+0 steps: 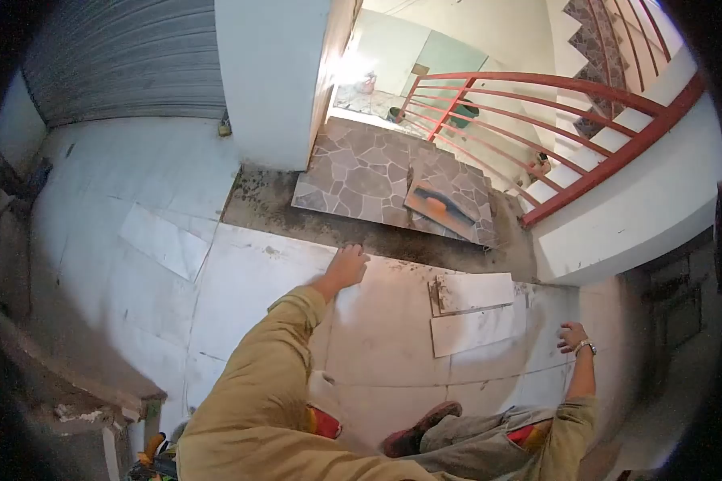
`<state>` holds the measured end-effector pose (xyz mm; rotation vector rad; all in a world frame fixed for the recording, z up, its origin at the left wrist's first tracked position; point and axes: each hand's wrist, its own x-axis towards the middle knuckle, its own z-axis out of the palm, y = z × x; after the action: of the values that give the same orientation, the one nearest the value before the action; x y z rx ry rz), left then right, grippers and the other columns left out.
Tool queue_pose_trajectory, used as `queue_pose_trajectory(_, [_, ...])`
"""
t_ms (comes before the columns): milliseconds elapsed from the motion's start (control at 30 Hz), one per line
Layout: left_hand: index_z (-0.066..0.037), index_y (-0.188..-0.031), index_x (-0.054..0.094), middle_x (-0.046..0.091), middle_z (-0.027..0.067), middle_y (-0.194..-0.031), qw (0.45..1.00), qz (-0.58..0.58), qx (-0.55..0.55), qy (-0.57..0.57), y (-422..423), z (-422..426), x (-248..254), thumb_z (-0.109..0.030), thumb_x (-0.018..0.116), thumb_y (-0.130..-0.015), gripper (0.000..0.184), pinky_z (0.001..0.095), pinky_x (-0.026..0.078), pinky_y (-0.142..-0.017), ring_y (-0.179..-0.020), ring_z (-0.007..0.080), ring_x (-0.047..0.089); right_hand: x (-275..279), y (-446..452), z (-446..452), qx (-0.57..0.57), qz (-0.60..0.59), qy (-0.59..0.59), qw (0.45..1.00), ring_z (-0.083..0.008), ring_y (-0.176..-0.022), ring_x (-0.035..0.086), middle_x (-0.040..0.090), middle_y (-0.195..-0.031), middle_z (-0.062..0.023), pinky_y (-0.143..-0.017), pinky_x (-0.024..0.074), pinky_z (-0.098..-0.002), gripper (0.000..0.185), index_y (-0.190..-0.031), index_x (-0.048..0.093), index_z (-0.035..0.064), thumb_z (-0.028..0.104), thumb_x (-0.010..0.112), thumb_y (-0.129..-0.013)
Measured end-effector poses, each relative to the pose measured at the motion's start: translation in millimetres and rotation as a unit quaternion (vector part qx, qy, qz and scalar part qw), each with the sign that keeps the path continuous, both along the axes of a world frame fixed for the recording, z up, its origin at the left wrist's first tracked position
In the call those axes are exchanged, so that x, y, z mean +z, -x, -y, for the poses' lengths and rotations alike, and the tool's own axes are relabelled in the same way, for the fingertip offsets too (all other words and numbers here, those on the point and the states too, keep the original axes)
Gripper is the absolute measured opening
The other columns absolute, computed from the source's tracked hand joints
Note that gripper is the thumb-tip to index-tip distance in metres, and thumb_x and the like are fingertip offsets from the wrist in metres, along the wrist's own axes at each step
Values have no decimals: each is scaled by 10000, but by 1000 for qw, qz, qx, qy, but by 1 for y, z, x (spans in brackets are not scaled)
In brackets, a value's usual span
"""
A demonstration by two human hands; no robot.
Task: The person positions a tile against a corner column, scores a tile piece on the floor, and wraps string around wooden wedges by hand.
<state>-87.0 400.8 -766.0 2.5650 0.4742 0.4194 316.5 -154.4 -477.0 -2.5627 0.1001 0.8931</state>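
Observation:
My left hand [350, 268] rests at the edge of the pale floor tiles [269, 280], beside the dark gap before the stone-patterned tile; its fingers curl over the edge, and what they may hold is too small to tell. To the right, my right hand [571, 337] hovers over the floor with its fingers apart and nothing in them, a watch or bracelet on the wrist. An orange float with a dark handle [442, 210] lies on the stone-patterned tile [361, 172]. Two white tile pieces [477, 292] lie on the floor between my hands.
A red metal railing [549, 82] runs above a low white wall [634, 204] at the right. A grey shutter [128, 64] and a white pillar [271, 80] stand at the upper left. Tools with an orange handle [154, 449] are at the lower left.

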Motion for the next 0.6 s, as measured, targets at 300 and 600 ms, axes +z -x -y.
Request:
queue_pose_trajectory(300, [-49,-1043,637,501,209,-1179,992,-105,-4,-76,-7,42,18,-292,616,-826,326,532,441,-870,-1125,368,477,-2,13,-22,-17,41,-10,999,-249,-612,682,677,-832,-118,-473,556,-368,262,-1095,634,32,137,604,-857])
queue_pose_trajectory(600, [-70,-906,704,547,161,-1179,981,-175,20,-79,-31,41,10,-184,580,-798,201,534,510,-779,-1080,338,532,-2,-2,-26,-8,67,-37,997,-208,-565,646,664,-793,-91,-506,558,-363,239,-1101,625,56,181,597,-899])
